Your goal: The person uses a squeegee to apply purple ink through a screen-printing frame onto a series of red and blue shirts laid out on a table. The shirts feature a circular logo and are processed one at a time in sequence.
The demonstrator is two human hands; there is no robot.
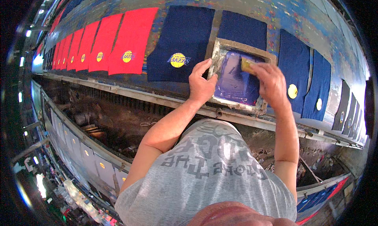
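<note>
A screen printing frame lies over a navy fabric piece on the long table, with glossy purple ink spread inside it. My left hand grips the frame's left edge. Inside the frame, near its upper right, my right hand holds a small yellowish squeegee against the screen. Left of the frame lies a navy piece printed with a yellow ball emblem and lettering; to its right are more navy pieces with yellow discs.
Red pieces with similar emblems run leftward along the table. Grey-black pieces lie at the far right. A metal rail edges the table above a dark gap. Behind me stands another table with pale pieces on it.
</note>
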